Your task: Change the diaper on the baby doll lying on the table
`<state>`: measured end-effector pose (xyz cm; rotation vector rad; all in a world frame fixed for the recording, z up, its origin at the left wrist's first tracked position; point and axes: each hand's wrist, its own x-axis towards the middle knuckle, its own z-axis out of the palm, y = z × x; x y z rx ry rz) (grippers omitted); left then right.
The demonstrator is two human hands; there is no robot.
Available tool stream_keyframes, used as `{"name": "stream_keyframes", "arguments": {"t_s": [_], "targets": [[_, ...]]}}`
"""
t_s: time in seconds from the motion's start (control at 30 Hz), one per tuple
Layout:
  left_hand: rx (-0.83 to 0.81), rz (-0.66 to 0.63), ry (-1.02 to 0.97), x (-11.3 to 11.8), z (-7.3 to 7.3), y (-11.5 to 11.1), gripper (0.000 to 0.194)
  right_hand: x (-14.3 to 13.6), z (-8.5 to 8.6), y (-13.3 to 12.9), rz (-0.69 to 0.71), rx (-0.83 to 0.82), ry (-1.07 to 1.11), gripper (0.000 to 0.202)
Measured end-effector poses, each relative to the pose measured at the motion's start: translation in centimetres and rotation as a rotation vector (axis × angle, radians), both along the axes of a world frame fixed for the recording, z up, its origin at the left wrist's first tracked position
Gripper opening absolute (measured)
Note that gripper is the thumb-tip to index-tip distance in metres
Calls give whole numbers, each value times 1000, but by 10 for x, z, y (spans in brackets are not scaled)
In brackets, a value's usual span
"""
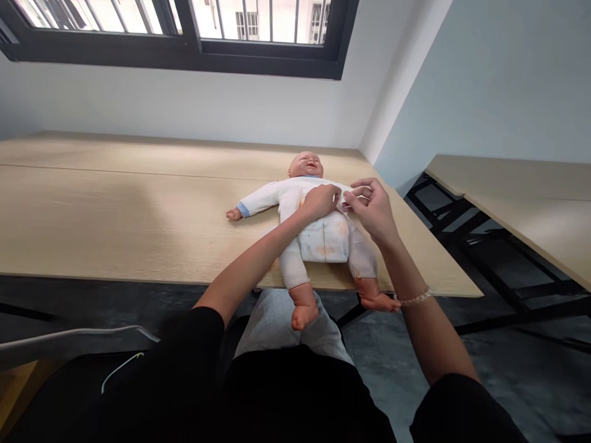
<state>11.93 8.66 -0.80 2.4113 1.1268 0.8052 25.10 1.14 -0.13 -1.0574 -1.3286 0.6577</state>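
A baby doll [307, 165] lies on its back on the table, head away from me and feet hanging past the near edge. It wears a white bodysuit [261, 195] with blue cuffs and collar. A white diaper [323, 243] with faint orange marks covers its hips. My left hand [322, 202] rests over the doll's belly at the diaper's top edge, fingers curled together; what they grip is hidden. At the diaper's right side, my right hand [373, 208] pinches its white edge between thumb and fingers. The two hands' fingertips are close together.
The pale wooden table [92, 227] stands against the wall under a dark-framed window [272, 64]. To the right, across a gap, is a second table [521, 197] with black folding legs. A white cable [92, 331] runs at the lower left.
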Motion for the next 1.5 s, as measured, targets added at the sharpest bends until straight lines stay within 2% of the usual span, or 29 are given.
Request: {"name": "stream_keyframes", "arguments": {"t_s": [0.2,0.43,0.6,0.7,0.8,0.9,1.0,1.07,1.13,1.23,1.3,1.37,1.43,1.5], "targets": [[-66,-134,-141,-11,-4,19,16,-29,0,-6,-203,40,-567,12],[-142,-244,-272,-14,-10,33,17,-39,-6,-15,-213,156,-923,5],[-209,-255,-361,-15,-8,27,5,-42,-4,-17,-182,50,-1101,8],[-181,-233,-462,-19,0,17,13,-46,0,-24,-186,-22,-1227,16],[-62,-180,-462,-31,9,3,15,-46,-2,-36,-148,-38,-1281,29],[48,-110,-362,-56,10,-21,15,-38,-13,-46,-10,60,-1239,40],[87,-21,-264,-91,1,-52,12,-23,-28,-47,141,211,-1163,46],[-15,76,-235,-113,-9,-70,20,-13,-33,-47,213,239,-1140,49],[-232,134,-266,-130,-19,-80,27,-6,-32,-46,278,227,-1135,54],[-460,58,-341,-144,-27,-84,30,0,-25,-48,346,200,-1140,76],[-475,-32,-345,-148,-28,-82,33,3,-21,-50,373,185,-1151,96],[-450,-60,-311,-148,-29,-80,42,4,-19,-52,390,169,-1165,110],[-428,-16,-266,-145,-30,-77,44,6,-19,-52,401,154,-1169,117],[-387,53,-211,-141,-32,-75,31,7,-20,-53,414,142,-1168,121]]}}
